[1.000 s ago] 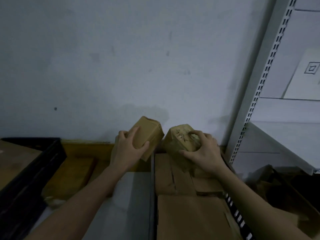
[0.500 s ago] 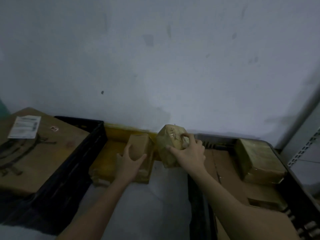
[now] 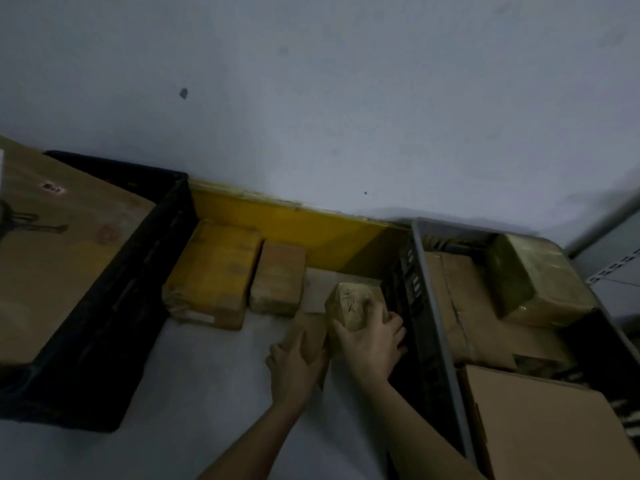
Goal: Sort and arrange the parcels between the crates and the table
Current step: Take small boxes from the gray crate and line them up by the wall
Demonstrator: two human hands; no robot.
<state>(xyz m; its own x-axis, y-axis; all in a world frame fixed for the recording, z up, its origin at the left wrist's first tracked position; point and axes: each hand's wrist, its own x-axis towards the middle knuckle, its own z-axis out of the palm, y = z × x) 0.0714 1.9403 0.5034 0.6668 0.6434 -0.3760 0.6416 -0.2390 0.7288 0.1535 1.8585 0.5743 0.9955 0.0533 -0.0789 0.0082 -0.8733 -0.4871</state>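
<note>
1. Table (image 3: 207,410) between the two crates: bare grey surface in front, wide enough for both forearms.
2. Left – black crate (image 3: 114,306) wall, tall, blocks sideways reach.
3. Right – grey crate (image 3: 440,323) wall, just beside the right hand (image 3: 369,344).
4. Back – two parcels (image 3: 214,275) (image 3: 277,277) side by side against the yellow strip (image 3: 294,230).
5. Behind the held parcels, a short gap to the strip.

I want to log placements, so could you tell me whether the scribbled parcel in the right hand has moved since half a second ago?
Yes. The scribbled parcel has come down from near the yellow strip to the table.
</note>
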